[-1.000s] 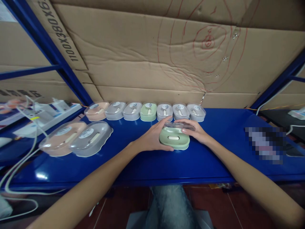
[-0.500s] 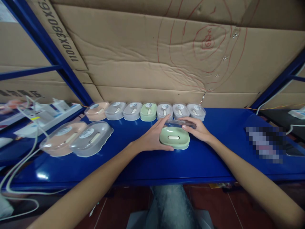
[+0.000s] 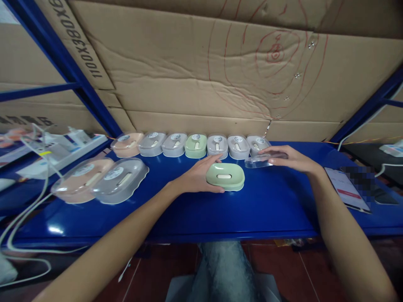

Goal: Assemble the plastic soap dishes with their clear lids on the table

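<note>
A light green oval soap dish (image 3: 225, 173) with a cream bar-shaped piece in its middle sits uncovered on the blue table. My left hand (image 3: 200, 175) is closed around its left end, thumb along the near side and fingers at the far side. Off to the right, my right hand (image 3: 291, 157) grips a clear plastic lid (image 3: 256, 162), held tilted just above the table in front of the back row. In that row stand several lidded dishes, among them a green one (image 3: 195, 147) and a grey one (image 3: 217, 147), with round stickers on their lids.
At the left lie a larger-looking peach dish (image 3: 83, 180) and a grey dish (image 3: 121, 182), both lidded. Beyond them are a power strip (image 3: 75, 152) and white cables. A phone (image 3: 348, 191) lies at the right. Cardboard (image 3: 176, 71) walls the back.
The clear lid has come away from the green soap dish and moved right in my right hand. My left hand and the dish have shifted slightly left.
</note>
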The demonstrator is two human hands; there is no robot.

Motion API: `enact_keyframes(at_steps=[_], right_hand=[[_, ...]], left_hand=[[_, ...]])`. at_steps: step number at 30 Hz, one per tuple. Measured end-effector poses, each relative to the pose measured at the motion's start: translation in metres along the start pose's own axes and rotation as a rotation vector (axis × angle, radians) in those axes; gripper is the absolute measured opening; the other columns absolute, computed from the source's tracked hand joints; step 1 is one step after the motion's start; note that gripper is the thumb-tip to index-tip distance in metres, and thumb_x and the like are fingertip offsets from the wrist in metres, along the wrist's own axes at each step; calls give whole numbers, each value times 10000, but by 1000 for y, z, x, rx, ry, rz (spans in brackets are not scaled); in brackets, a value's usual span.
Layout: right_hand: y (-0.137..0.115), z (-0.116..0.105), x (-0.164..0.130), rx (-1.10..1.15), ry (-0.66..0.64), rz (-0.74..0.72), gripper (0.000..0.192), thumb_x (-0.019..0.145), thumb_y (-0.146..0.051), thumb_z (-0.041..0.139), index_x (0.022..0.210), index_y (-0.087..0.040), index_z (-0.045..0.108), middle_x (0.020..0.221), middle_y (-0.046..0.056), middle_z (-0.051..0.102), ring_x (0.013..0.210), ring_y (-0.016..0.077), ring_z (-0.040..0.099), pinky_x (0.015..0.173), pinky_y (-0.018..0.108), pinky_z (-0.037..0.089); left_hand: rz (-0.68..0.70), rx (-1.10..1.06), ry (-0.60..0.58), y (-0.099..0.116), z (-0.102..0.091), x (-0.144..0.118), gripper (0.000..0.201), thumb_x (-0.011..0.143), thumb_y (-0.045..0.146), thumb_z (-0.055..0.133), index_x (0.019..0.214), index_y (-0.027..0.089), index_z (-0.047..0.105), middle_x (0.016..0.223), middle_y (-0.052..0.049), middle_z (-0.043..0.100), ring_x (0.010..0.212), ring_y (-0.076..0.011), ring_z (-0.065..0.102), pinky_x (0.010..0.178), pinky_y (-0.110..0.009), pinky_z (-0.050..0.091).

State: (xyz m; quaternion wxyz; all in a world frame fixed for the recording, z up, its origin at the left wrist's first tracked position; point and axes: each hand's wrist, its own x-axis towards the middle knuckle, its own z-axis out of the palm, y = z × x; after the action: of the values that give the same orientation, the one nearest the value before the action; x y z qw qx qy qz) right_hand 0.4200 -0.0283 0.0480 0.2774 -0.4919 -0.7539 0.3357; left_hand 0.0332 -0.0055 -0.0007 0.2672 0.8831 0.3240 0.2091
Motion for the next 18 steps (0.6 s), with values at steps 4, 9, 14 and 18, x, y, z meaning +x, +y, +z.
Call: enact_keyframes(at_steps=[4, 9, 14, 18], right_hand=[[12, -1, 2, -127, -70, 54, 754, 726, -662, 916, 1345, -247, 797, 1217, 111, 821, 1076, 354, 770, 988, 570, 644], [16, 2, 3, -308, -94, -6, 780, 701, -607, 939, 1392, -282, 776, 1274, 82, 812, 1060, 345, 763, 963, 543, 655], [27, 4, 2, -442, -57, -13, 841, 623, -571, 981, 1402, -326, 780, 1342, 70, 795, 1182, 408, 732, 1092, 616, 585], [37, 4, 1, -494, -37, -50, 913, 617, -589, 981, 1465, -362, 733, 1454, 63, 747, 1297, 448, 687, 1174, 682, 508]], left_hand=[[-10, 38, -2, -4, -4, 0, 1205, 712, 724, 927, 1704, 300, 391, 1755, -156, 418, 1593, -472, 413, 1297, -679, 336], [-10, 47, 10, -8, -6, 1, 1206, 711, 731, 925, 1705, 300, 395, 1748, -152, 432, 1604, -467, 402, 1307, -677, 328], [-22, 58, -22, -9, -7, 0, 1262, 705, 734, 927, 1728, 283, 342, 1766, -164, 389, 1629, -474, 342, 1316, -693, 294], [-28, 68, -37, -8, -5, -1, 1266, 698, 734, 932, 1727, 288, 343, 1719, -169, 446, 1611, -485, 358, 1296, -679, 328]])
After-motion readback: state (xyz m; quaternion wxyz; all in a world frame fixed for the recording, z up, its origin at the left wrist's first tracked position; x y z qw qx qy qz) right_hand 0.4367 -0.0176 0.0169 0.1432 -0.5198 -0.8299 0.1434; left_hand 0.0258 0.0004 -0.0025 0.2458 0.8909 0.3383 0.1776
